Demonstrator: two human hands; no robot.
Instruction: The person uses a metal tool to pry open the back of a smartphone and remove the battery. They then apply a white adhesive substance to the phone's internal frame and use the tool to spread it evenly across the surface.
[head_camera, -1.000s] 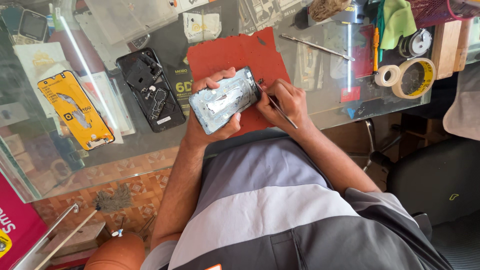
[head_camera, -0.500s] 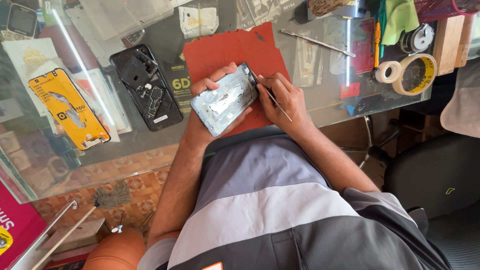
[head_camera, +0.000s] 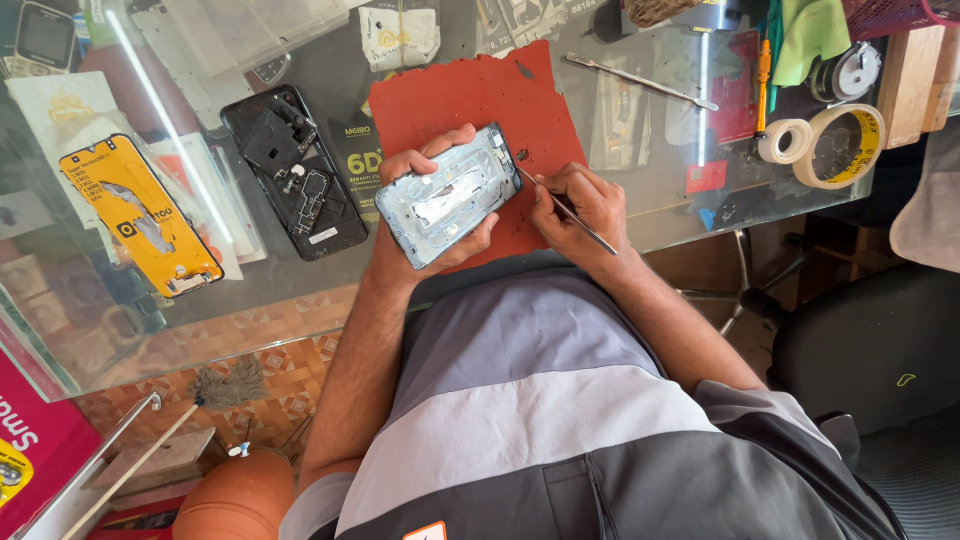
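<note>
My left hand (head_camera: 425, 215) grips a silvery-blue phone frame (head_camera: 450, 195), tilted, over a red mat (head_camera: 480, 100) on the glass table (head_camera: 620, 215). My right hand (head_camera: 580, 205) holds a thin metal tool (head_camera: 570, 212) like a pen, its tip touching the frame's right edge near a corner. A black opened phone body (head_camera: 295, 170) lies just left of the mat, with its inner parts showing.
A yellow phone package (head_camera: 140, 215) lies at the left. Metal tweezers (head_camera: 640, 82), two tape rolls (head_camera: 840, 145), a green cloth (head_camera: 810, 35) and a wooden block (head_camera: 915, 65) sit at the right. A black chair (head_camera: 870, 350) stands beside me.
The phone frame and both hands sit slightly differently in view as my head moved. The tool tip stays at the frame's right edge.
</note>
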